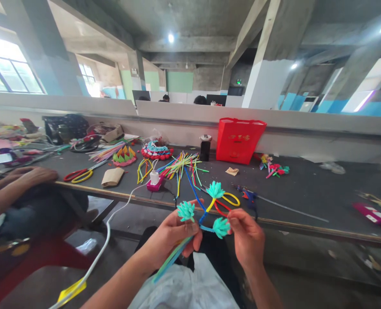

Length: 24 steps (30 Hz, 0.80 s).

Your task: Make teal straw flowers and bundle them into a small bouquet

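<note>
My left hand [176,234] is closed around the stems of a small bunch of pipe-cleaner flowers, held above my lap at the table's front edge. One turquoise flower head [186,210] rises by the left thumb, and a second turquoise head [215,189] tops a yellow stem. The lower right flower [221,227], on a light blue stem, has its outer edge pinched by my right hand [248,236]. A blue pipe cleaner [193,187] stretches up from the bunch. Long green and blue stem ends [172,258] hang below my left hand. My palm hides part of the stems.
Loose pipe cleaners [184,165], a pink power adapter [155,182], a black bottle [205,148] and a red bag [240,140] stand or lie on the dark table. Scissors [230,199] and a blue glue gun [250,195] lie near the front edge. Another person's hand [37,177] rests at left.
</note>
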Each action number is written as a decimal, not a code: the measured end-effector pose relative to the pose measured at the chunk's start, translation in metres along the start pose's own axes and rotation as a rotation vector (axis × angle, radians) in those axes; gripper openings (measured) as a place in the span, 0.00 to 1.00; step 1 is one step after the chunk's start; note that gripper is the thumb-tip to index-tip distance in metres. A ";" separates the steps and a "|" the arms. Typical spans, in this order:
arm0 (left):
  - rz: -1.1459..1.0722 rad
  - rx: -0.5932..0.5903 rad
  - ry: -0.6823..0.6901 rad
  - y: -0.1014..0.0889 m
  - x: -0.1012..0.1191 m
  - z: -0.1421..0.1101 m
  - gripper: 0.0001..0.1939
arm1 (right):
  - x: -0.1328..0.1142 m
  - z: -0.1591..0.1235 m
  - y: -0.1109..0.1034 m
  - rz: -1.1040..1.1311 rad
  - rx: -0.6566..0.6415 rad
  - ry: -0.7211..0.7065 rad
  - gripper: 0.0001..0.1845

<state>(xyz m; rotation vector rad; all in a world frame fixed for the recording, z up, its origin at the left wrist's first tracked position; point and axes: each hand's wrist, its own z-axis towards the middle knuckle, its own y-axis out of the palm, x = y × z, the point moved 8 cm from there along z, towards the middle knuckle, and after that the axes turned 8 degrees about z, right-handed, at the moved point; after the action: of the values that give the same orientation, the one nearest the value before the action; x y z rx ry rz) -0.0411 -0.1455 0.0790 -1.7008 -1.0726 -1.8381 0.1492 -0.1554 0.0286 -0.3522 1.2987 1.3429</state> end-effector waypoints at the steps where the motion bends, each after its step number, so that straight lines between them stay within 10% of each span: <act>1: 0.015 0.007 0.008 -0.001 0.001 -0.001 0.35 | 0.001 0.004 -0.009 0.037 0.036 0.012 0.11; 13: 0.169 0.128 0.085 -0.010 0.011 -0.003 0.39 | -0.006 0.022 -0.077 0.304 0.201 0.128 0.21; 24: 0.149 0.149 0.075 -0.007 0.012 -0.001 0.37 | 0.036 -0.037 0.039 0.246 -0.247 0.486 0.16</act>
<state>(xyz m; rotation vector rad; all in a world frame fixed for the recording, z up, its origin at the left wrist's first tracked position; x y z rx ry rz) -0.0486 -0.1392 0.0887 -1.5688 -0.9980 -1.6732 0.0892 -0.1564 0.0049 -0.7437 1.6150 1.6992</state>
